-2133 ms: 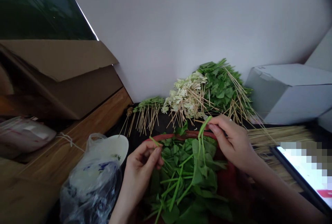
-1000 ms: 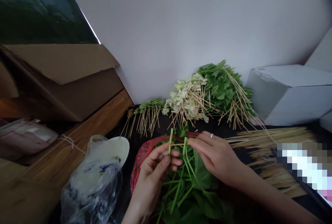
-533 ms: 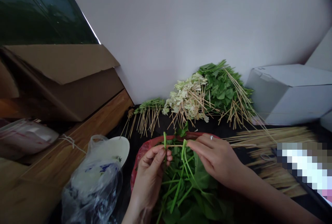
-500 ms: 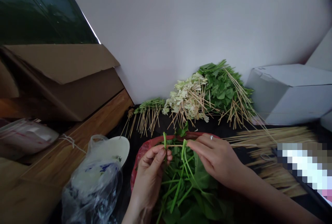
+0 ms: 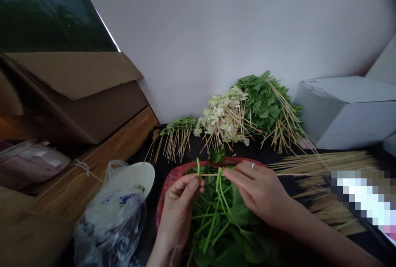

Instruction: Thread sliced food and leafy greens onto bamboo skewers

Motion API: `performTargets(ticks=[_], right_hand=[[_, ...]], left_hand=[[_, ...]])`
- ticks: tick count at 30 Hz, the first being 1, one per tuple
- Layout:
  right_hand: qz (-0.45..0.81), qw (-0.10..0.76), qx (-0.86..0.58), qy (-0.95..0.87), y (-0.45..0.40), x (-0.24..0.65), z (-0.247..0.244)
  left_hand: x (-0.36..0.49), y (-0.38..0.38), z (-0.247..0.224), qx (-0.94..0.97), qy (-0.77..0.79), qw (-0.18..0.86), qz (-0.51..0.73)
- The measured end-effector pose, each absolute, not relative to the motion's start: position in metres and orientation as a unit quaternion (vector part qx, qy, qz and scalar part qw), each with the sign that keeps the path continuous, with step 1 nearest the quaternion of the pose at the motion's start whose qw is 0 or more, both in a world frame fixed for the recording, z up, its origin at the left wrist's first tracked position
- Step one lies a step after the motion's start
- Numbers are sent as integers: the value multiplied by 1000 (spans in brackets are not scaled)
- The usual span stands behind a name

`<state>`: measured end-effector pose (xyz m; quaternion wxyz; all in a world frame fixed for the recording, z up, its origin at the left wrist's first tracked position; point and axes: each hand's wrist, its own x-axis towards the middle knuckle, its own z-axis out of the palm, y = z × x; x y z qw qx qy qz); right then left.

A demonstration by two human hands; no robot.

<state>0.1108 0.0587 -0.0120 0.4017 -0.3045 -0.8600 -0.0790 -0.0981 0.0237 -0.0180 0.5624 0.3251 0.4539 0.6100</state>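
Note:
My left hand (image 5: 181, 199) pinches a short green stem (image 5: 198, 167) between thumb and fingers. From that stem a thin wooden skewer (image 5: 209, 174) runs level to my right hand (image 5: 260, 186), whose closed fingers grip it. Folded green stems (image 5: 219, 184) hang on the skewer beside my right fingertips. Under both hands, loose leafy greens (image 5: 235, 234) fill a red plastic bag (image 5: 168, 180). The skewer's far part is hidden by my right hand.
Skewered greens (image 5: 262, 102), pale leafy skewers (image 5: 222, 114) and thin green skewers (image 5: 179, 125) lie along the wall. Bare skewers (image 5: 334, 164) spread at right, near a white box (image 5: 349, 110). At left are a bowl (image 5: 145, 172), clear bag (image 5: 108, 226) and cardboard box (image 5: 99, 110).
Both hands stay nearly in place. The stem in my left fingers has shifted very slightly right, and the folded stems slightly left.

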Motion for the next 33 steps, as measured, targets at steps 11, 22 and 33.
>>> performTargets(ticks=[11, 22, 33], right_hand=[[-79, 400, -302, -862, 51, 104, -16], [-59, 411, -308, -856, 65, 117, -10], [-53, 427, -329, -840, 77, 138, -9]], left_hand=[[-96, 24, -22, 370, 467, 540, 595], [-107, 27, -14, 524, 511, 457, 505], [-132, 9, -10, 764, 595, 211, 130]])
